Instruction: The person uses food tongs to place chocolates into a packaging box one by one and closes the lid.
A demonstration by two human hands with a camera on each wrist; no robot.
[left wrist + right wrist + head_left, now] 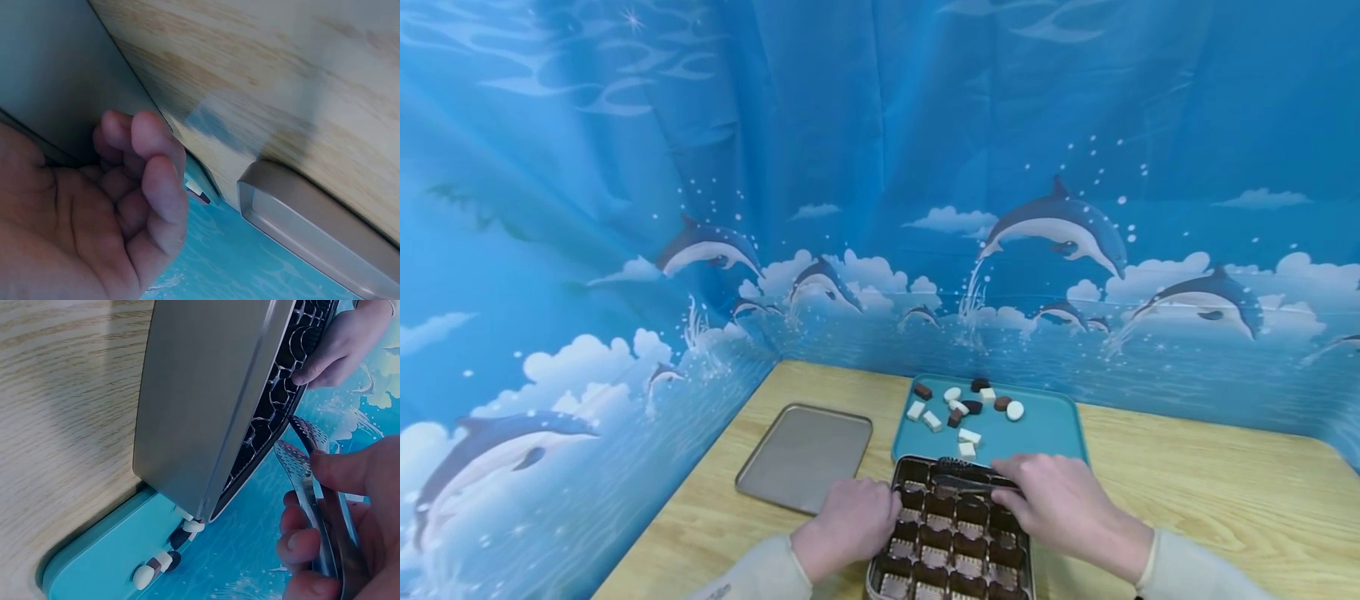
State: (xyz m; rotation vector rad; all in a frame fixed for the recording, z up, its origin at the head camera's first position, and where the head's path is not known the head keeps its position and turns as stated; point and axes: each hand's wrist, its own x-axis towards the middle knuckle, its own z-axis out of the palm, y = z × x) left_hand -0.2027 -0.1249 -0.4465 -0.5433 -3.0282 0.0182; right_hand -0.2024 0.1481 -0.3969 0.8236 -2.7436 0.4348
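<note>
A metal tin (200, 381) with a dark brown divided insert (936, 533) stands in front of the person. The left hand (857, 517) holds the tin's left side, fingers curled at its wall in the left wrist view (125, 206). In the right hand (1063, 508) is a pair of metal tongs (328, 512) with perforated tips. Their tips are slightly apart over the tin's far compartments, and I see nothing between them. The compartments in sight show bare bottoms; the right hand and tongs hide part of the far rows.
Behind the tin lies a teal tray (1045, 425) with several white, brown and black chocolate-like pieces (955, 408). A shallow metal lid or tray (808, 454) lies to the left on the wooden table (1195, 475). A blue dolphin-print curtain (880, 167) borders the table.
</note>
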